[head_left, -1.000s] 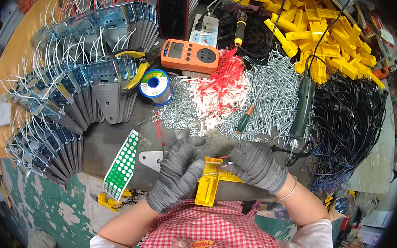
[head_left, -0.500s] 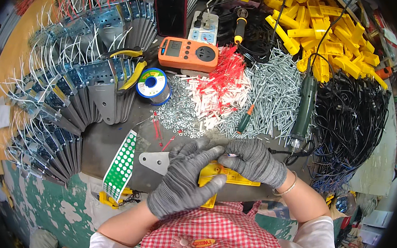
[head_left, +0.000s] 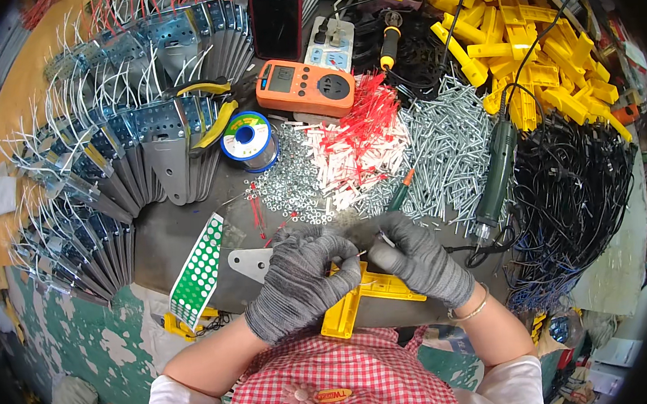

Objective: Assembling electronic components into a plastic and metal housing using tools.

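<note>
My left hand [head_left: 300,285], in a grey knit glove, is closed, with a thin wire end [head_left: 361,253] at its thumb and fingertip. To its right, my gloved right hand [head_left: 423,261] pinches a small white piece [head_left: 386,239] with a dark end, too small to name. Below and between both hands lies an angled yellow plastic housing [head_left: 341,313], partly covered by the left hand. A grey metal bracket with holes [head_left: 249,262] sticks out from behind the left hand. Just beyond the right hand lies a green-handled screwdriver [head_left: 400,197].
Beyond my hands lie screws [head_left: 446,153], nuts [head_left: 284,186], white pieces with red wires [head_left: 361,149], a solder spool [head_left: 250,141] and an orange meter [head_left: 306,88]. Metal brackets [head_left: 167,131] stand left; a green corded tool [head_left: 496,171], black cables [head_left: 570,203] and yellow housings [head_left: 533,45] lie right.
My hands have drawn slightly apart. The left fingers, stretched over the housing before, have curled into a pinch. More of the yellow housing shows between the hands.
</note>
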{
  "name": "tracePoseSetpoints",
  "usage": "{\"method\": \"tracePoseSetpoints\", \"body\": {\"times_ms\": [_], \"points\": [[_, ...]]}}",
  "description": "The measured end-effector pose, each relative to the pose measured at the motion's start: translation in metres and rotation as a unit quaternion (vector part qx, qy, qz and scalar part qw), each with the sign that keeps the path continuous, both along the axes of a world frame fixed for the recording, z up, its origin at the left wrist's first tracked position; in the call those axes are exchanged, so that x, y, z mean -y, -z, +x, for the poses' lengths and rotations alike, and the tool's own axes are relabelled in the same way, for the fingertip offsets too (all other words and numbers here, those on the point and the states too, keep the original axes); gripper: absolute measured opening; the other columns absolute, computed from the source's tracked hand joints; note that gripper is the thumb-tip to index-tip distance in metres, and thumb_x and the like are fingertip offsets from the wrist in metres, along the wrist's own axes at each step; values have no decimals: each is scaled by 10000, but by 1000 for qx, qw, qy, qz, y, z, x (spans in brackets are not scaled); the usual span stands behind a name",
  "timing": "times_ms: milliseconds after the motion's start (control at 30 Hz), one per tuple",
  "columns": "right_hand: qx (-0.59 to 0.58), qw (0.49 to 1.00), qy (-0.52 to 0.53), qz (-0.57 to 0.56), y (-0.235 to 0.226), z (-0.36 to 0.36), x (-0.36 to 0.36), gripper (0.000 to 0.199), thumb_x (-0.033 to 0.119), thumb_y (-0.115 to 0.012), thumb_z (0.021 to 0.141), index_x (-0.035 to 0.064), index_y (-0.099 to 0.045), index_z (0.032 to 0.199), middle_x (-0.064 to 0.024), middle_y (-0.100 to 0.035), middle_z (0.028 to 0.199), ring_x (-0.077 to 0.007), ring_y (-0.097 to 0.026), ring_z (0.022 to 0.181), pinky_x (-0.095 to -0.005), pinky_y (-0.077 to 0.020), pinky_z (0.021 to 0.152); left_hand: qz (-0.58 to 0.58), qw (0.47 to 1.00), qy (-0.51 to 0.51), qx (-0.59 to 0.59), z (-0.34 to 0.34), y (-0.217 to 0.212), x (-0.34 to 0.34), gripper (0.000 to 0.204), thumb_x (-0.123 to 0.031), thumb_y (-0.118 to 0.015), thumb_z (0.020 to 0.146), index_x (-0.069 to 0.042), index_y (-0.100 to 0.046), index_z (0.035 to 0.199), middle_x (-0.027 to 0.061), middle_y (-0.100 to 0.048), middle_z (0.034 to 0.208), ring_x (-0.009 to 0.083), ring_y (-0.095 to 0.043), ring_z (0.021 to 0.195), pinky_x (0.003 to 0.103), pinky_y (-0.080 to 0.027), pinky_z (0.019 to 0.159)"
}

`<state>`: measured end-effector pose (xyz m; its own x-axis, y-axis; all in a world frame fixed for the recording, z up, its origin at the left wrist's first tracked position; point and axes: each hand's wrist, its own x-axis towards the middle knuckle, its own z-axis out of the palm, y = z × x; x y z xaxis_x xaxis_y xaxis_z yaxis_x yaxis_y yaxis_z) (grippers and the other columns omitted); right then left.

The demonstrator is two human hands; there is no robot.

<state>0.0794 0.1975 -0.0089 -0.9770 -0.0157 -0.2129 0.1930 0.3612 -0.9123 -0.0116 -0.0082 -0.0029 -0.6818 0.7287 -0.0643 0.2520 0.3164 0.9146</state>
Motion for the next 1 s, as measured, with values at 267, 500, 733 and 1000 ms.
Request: {"method": "tracePoseSetpoints", "body": {"times_ms": [267, 500, 733, 1000], "points": [[23, 973, 192, -129, -7, 24, 10, 345, 324, -523, 1046, -2, -600, 1132, -84, -716, 889, -112, -660, 704, -240, -529, 615, 55, 977, 16, -206, 0, 8, 0, 160, -81, -773, 813, -40, -698, 949, 120, -639, 875, 268, -622, 734, 356, -514, 676], [55, 966, 156, -199, -1, 24, 1, 215, 128, -547, 1009, -5, -553, 1177, -72, -683, 873, -87, -613, 712, -237, -493, 614, -62, 997, 39, -2, 2, -4, 2, 208, -107, -742, 879, -23, -698, 1064, 111, -691, 937, 174, -658, 788, 298, -519, 689], [-9, 959, 160, -233, 4, 18, 12, 255, 145, -642, 961, 24, -604, 1182, -27, -668, 841, -84, -581, 702, -254, -508, 664, 67, 949, 19, 306, -6, 1, 0, 173, -132, -660, 958, 7, -662, 1061, 75, -692, 891, 177, -702, 833, 321, -568, 775], [-89, 985, 114, 97, -3, 14, 23, 138, 160, -767, 840, 55, -716, 914, -59, -645, 752, -154, -610, 632, -289, -493, 580, 104, 910, 3, 401, -4, 6, 3, 195, -110, -654, 968, 42, -632, 1088, 75, -696, 932, 122, -684, 831, 265, -570, 767]]}}
